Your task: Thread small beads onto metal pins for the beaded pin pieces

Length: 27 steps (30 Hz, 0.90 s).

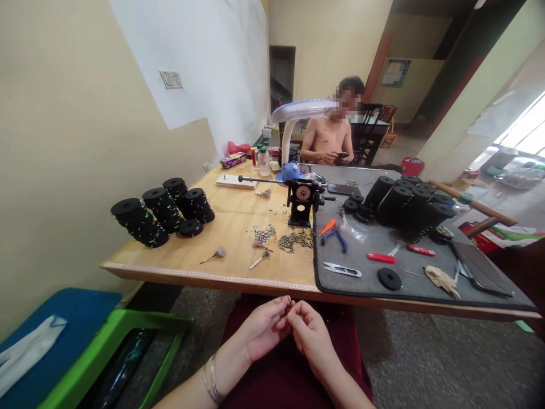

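My left hand point(269, 326) and my right hand point(310, 334) meet just below the table's front edge, above a dark red cloth on my lap. Both are closed, fingertips pinched together around something too small to name. On the wood closest to them lie two thin brush-like bundles, one point(260, 258) with a pale stem and another point(215, 254) further left. Behind these are a heap of small coloured beads point(264, 234) and a heap of small metallic pieces point(293, 241). A black winding device point(301, 204) with a dial stands behind the heaps.
Stacked black foam spools point(140, 221) stand left; more spool stacks point(394, 199) stand right on a grey mat point(361, 295). The mat also holds thread snips point(342, 269), blue-handled pliers point(338, 240) and a red-handled knife point(381, 258). Behind a lamp point(289, 136), a person point(327, 139) sits holding a phone.
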Tool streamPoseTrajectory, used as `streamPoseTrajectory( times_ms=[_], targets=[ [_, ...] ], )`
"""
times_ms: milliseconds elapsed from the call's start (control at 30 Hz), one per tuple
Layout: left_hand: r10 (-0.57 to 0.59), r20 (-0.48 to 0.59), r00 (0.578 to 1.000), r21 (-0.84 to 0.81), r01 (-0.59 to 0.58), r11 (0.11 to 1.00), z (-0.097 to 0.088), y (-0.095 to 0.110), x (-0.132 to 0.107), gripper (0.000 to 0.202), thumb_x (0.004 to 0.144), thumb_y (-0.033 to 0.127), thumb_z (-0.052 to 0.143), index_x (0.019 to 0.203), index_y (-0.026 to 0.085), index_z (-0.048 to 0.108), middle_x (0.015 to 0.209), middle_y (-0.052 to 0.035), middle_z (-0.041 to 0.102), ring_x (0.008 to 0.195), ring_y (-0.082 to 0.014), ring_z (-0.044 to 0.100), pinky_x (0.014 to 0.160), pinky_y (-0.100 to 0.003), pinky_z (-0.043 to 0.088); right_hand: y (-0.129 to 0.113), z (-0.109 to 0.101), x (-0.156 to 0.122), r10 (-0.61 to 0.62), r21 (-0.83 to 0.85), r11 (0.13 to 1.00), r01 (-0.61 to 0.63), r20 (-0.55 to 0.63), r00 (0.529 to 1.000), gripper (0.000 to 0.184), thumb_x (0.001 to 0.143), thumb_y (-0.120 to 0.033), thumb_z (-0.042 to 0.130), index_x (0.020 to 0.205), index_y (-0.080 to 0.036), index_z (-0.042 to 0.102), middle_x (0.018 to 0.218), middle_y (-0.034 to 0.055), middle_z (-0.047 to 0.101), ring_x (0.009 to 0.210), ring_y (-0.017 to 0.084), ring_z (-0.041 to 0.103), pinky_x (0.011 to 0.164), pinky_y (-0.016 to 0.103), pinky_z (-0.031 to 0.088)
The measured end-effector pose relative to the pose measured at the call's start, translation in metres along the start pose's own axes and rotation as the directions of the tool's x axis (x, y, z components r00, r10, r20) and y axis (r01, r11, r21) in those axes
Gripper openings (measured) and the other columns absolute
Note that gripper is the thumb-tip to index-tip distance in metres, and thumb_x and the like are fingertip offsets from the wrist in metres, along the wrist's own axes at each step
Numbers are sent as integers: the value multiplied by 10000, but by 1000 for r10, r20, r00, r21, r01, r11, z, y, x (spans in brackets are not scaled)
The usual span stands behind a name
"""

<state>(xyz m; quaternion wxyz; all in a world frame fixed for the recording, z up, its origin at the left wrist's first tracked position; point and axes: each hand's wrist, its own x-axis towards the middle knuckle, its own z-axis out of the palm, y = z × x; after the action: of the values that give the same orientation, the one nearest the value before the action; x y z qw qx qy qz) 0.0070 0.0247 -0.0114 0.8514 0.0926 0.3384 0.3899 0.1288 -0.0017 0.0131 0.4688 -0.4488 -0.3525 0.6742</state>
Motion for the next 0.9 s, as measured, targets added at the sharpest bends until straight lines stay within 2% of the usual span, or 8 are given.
streamPoseTrajectory(
  times_ms=[200,300,400,467,567,633,733,900],
  targets=[
    [145,76,987,137,-154,979,7,-2,-4,204,708,278,741,770,122,625,622,29,558,436,-42,458,481,-181,367,8,-5,6,7,0,1000,-7,-21,1000,423,675,-539,696,667,-182,469,465,-42,570,297,16,252,324,172,109],
    [211,136,968,208,-236,949,5,-5,-3,214,729,312,714,782,136,604,670,8,584,438,-77,505,474,-218,385,11,-8,8,23,13,1000,-23,1,1000,424,693,-545,676,699,-183,454,432,-56,554,276,12,236,315,166,97],
    [268,131,954,271,-295,916,3,-5,-4,193,751,313,686,759,146,589,757,-15,611,483,-94,534,491,-234,400,13,-10,10,30,17,999,-30,29,999,413,710,-535,664,730,-179,456,411,-73,530,275,10,224,318,163,94],
    [331,122,936,351,-353,868,4,-2,-6,173,749,290,686,725,147,591,821,-30,625,587,-118,571,557,-246,428,14,-13,11,31,-11,999,-31,42,999,394,727,-520,654,740,-179,458,399,-79,517,283,15,229,325,163,97],
    [465,143,874,488,-471,735,11,5,-11,148,735,248,701,686,143,610,813,-33,630,775,-147,570,741,-255,430,12,-16,12,31,-79,997,-27,46,998,365,746,-499,638,736,-182,457,367,-103,458,300,25,218,342,166,108],
    [490,158,858,524,-493,694,17,12,-14,157,738,266,701,693,143,614,752,-23,616,729,-129,538,709,-234,414,5,-17,12,12,-129,992,-6,46,999,359,741,-494,637,720,-183,461,368,-110,426,321,33,229,360,168,132],
    [435,135,890,479,-443,758,29,23,-16,193,752,314,686,725,155,581,661,6,575,565,-89,460,524,-203,344,-13,-17,10,-59,-237,969,73,66,996,320,763,-465,613,712,-172,495,415,-93,437,365,51,296,401,175,205],
    [320,149,936,323,-352,879,49,39,-12,244,733,300,714,732,168,509,608,30,538,530,-73,449,499,-191,321,-56,-17,6,-164,-545,808,224,157,974,151,817,-268,535,707,-166,552,516,-55,469,483,92,391,496,199,300]
  ],
)
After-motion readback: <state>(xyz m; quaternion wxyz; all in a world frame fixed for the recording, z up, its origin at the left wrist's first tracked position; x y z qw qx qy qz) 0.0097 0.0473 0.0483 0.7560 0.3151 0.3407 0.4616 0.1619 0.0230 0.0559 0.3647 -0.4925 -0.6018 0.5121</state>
